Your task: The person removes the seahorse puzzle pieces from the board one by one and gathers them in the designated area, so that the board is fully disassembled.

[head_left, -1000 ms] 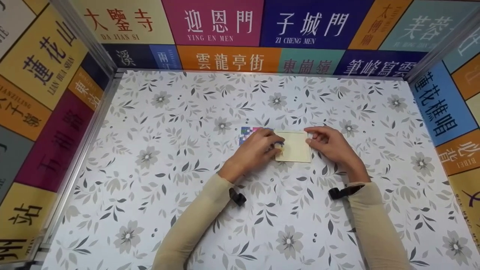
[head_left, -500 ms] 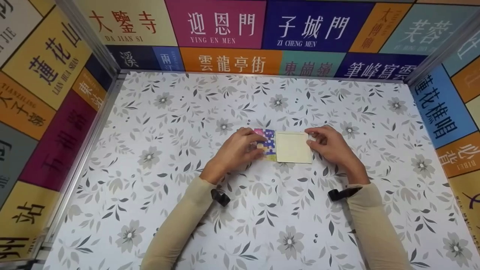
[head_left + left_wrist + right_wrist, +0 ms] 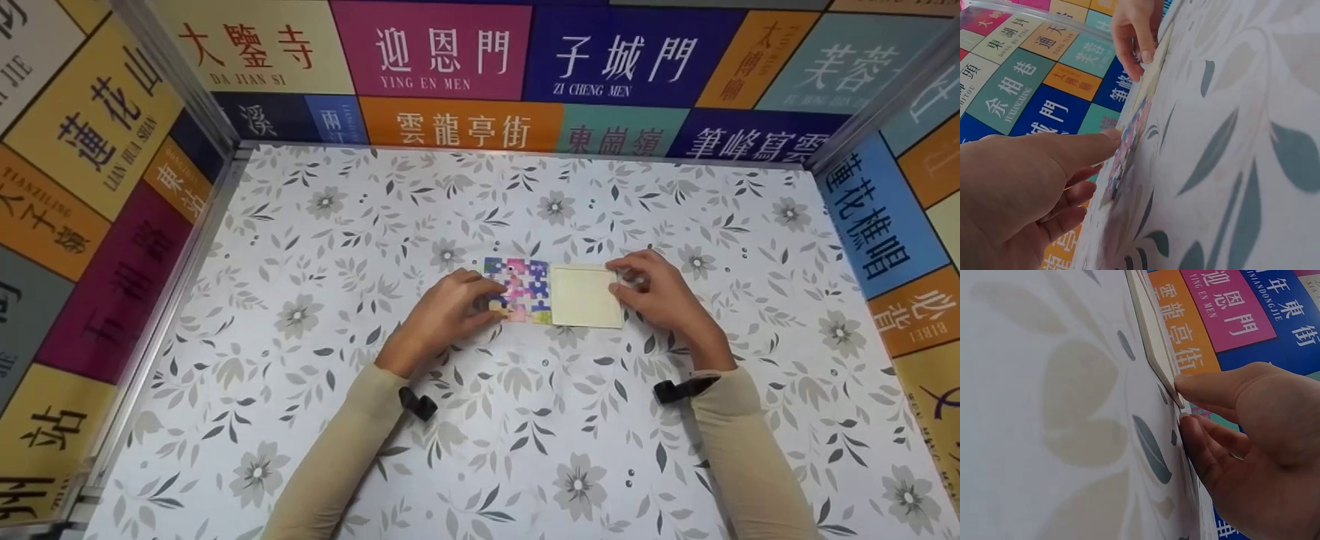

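A small square jigsaw puzzle [image 3: 517, 289], pink, blue and purple with several interlocking pieces, lies flat at the middle of the table. Directly to its right is a pale yellow puzzle tray [image 3: 586, 298] with a raised rim and a bare inside. My left hand [image 3: 450, 311] rests at the puzzle's left side, its fingertips touching the pieces there. In the left wrist view, that hand's foremost finger reaches over the puzzle [image 3: 1129, 149] while the others bend loosely. At the tray's right edge, my right hand [image 3: 658, 296] pinches the corner between thumb and fingers.
A white tablecloth [image 3: 420, 450] printed with grey flowers and leaves covers the table. Colourful panels [image 3: 442, 52] with large written characters stand along the back and both sides. Each wrist carries a black camera band [image 3: 418, 405].
My left hand has slid left across the puzzle, from beside the tray to the puzzle's far left side, uncovering most of its pieces. The right hand has stayed at the tray's right edge.
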Demonstrator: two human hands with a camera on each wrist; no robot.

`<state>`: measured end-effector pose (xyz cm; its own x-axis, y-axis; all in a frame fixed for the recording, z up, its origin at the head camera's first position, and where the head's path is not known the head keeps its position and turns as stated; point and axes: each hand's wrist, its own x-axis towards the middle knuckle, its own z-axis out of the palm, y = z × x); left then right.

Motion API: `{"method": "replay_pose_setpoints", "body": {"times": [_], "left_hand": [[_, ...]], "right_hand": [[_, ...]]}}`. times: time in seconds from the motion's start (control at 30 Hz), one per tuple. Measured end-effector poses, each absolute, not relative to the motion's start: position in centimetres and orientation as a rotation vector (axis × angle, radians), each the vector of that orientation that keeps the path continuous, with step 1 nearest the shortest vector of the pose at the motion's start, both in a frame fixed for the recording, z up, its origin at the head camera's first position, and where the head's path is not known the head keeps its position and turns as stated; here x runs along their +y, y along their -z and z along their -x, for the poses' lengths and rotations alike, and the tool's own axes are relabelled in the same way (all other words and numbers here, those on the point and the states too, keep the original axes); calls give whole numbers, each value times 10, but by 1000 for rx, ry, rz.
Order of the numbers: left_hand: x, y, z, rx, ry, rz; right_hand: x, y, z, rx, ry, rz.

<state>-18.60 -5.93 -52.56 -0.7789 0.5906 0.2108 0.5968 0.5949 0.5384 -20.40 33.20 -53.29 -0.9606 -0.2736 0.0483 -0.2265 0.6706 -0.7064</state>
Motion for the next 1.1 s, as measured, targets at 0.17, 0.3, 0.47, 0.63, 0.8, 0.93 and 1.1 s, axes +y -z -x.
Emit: {"method": "replay_pose_setpoints", "body": {"times": [0.17,0.3,0.47,0.63,0.8,0.93,1.1], "left_hand": [[-63,526,186,-2851,893,1020],[-65,524,186,-2887,917,999],[-66,524,188,-2898,962,989],[-65,524,189,-2907,967,992],[-63,525,190,-2920,966,999],[-63,526,190,-2913,966,1005],[-64,526,190,-2903,965,1009]], "right_hand": [[334,533,202,2805,1190,407],[336,532,201,2799,1207,397],[337,531,202,2792,1223,377],[338,532,201,2789,1231,363],[339,532,201,2790,1237,351],[339,531,201,2783,1250,349],[339,532,200,2790,1244,347]]}}
